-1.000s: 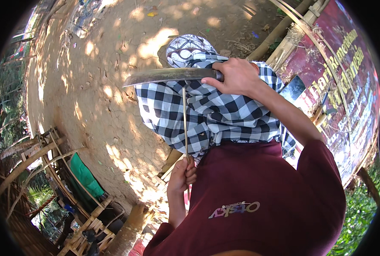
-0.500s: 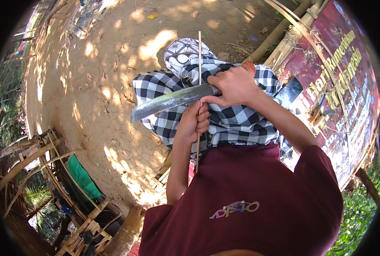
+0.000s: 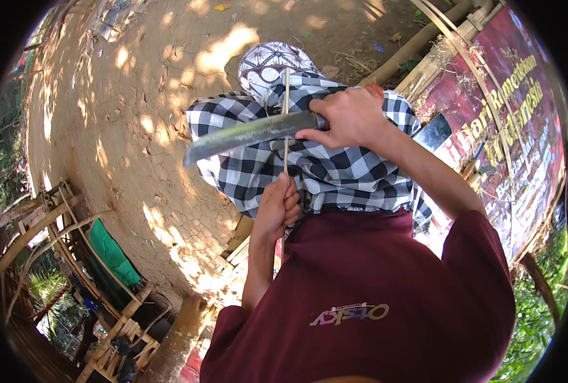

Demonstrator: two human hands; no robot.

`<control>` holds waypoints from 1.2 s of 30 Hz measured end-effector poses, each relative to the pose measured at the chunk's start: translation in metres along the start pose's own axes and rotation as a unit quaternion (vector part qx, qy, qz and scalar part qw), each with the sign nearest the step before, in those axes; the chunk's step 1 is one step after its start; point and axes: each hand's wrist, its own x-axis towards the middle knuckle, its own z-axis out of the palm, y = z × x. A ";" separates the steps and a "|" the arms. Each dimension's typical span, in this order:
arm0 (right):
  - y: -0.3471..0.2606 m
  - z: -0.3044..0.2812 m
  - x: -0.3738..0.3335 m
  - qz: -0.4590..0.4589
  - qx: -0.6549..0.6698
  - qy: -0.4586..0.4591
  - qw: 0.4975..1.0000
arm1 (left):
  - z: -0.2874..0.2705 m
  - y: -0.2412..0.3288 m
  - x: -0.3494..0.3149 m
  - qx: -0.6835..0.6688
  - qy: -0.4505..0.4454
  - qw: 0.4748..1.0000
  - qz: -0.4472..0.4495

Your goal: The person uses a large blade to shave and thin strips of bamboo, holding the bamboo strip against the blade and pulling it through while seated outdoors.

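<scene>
My left hand (image 3: 276,207) is closed around a thin pale strip (image 3: 286,156), apparently bamboo or wood, held lengthwise in front of my body. The strip's lower end runs down toward my maroon shirt. In my right hand (image 3: 349,120) is a machete (image 3: 242,137), its dark blade pointing left and lying across the strip above my left hand. An orange-brown handle end (image 3: 376,91) shows past my fist. Beneath both hands, black-and-white checked cloth (image 3: 360,182) covers my lap, with a white patterned cloth (image 3: 274,62) at its far side.
Cracked, sunlit earth (image 3: 131,159) lies ahead and to the left. At right is a maroon printed banner (image 3: 488,108) beside bamboo poles (image 3: 443,60), with a dark flat object (image 3: 432,133) near it. A bamboo structure (image 3: 115,345) with green sheeting (image 3: 113,252) stands lower left.
My left hand has drawn down toward my body with the strip, away from the blade. The machete stays across the strip, shifted slightly left and up in the picture.
</scene>
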 end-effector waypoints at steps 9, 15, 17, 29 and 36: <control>-0.002 -0.001 0.004 0.026 0.009 0.005 1.000 | -0.019 -0.027 -0.038 0.007 0.024 1.000 0.004; -0.002 0.001 -0.006 -0.030 0.015 0.022 0.999 | 0.008 0.002 0.007 0.115 0.073 0.987 0.090; -0.004 0.002 -0.006 -0.051 -0.008 0.034 0.998 | 0.011 0.003 0.035 0.233 0.105 0.948 0.190; 0.002 -0.003 0.001 0.018 -0.006 0.011 1.000 | 0.012 0.003 0.052 0.231 0.095 0.950 0.187; 0.001 0.002 0.004 0.083 0.004 0.035 0.996 | -0.002 -0.018 0.001 0.180 0.082 0.969 0.152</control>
